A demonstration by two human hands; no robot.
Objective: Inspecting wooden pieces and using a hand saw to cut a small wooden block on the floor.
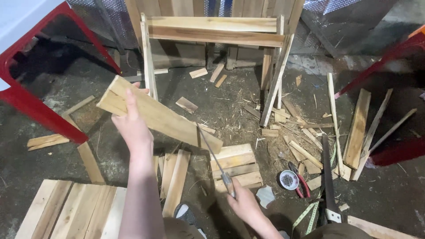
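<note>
Nearest the lens, at 6 o'clock: knee and shoe tip, with both forearms rising from the lower edge. Left hand (131, 124), at 9 o'clock of centre, closed around the upper end of a wooden plank (158, 114), thumb side up, board held clear of the floor and slanting down toward 4 o'clock. Right hand (242, 204), at 5 o'clock, wrapped shut on the handle of a thin metal tool (215, 159), blade or rod running up to touch the plank's lower edge; exact kind not discernible. Plank judged light, stiff, rough-sawn and splintery; best gripped across its width near one end, clear of the tool's contact point. At 6 o'clock of the plank, short stacked boards (234, 166). At 4 o'clock, round tin of nails (288, 180), red-handled pliers (301, 180), hand saw (328, 181). At 12 o'clock, wooden frame (214, 31).
</note>
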